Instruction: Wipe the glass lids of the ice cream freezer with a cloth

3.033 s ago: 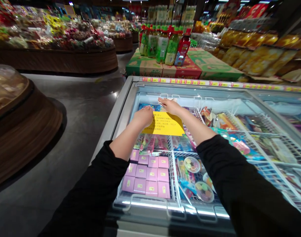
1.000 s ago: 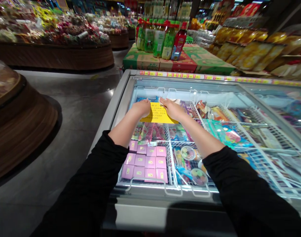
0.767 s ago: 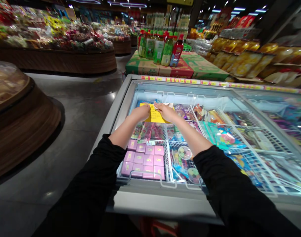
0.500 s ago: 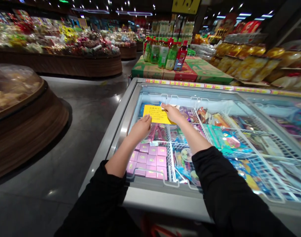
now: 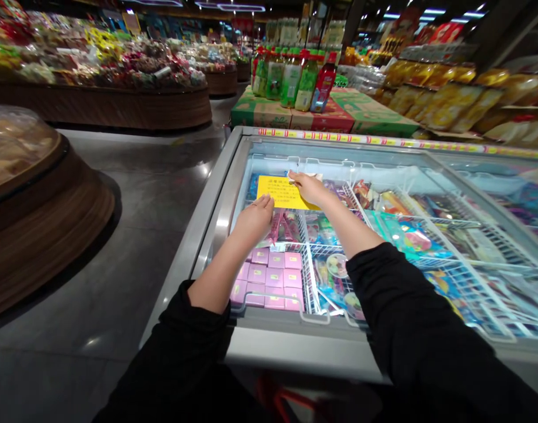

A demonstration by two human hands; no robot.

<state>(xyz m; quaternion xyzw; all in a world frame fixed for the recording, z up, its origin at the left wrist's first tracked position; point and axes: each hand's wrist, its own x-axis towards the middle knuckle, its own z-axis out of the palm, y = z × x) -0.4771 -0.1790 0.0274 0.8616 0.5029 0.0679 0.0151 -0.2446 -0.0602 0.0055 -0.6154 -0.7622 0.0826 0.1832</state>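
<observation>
A yellow paper sign (image 5: 277, 192) with dark printed lines lies on the freezer's glass lid (image 5: 366, 154). My left hand (image 5: 254, 218) rests at the sign's lower left corner, its fingers stretched out and flat, with nothing seen in them. My right hand (image 5: 310, 189) lies over the sign's right part, fingers bent and pressed down. White edges of what looks like a cloth (image 5: 317, 176) stick out by its fingers; the rest is hidden under the hand. Below the glass sit pink boxes (image 5: 274, 277) and packaged ice creams (image 5: 330, 276) in white wire baskets (image 5: 310, 288).
Green and red drink bottles (image 5: 295, 82) stand on cartons (image 5: 370, 111) behind the freezer. Price labels line the freezer's back edge (image 5: 383, 141). At left are a round wooden display stand (image 5: 66, 194) and a long counter (image 5: 119, 108) of wrapped goods. Grey floor (image 5: 140, 247) lies between.
The view has tilted slightly down, so the background sits higher. My right hand has shifted a little on the sign, with more white material showing beside it. My left hand stays at the sign's corner.
</observation>
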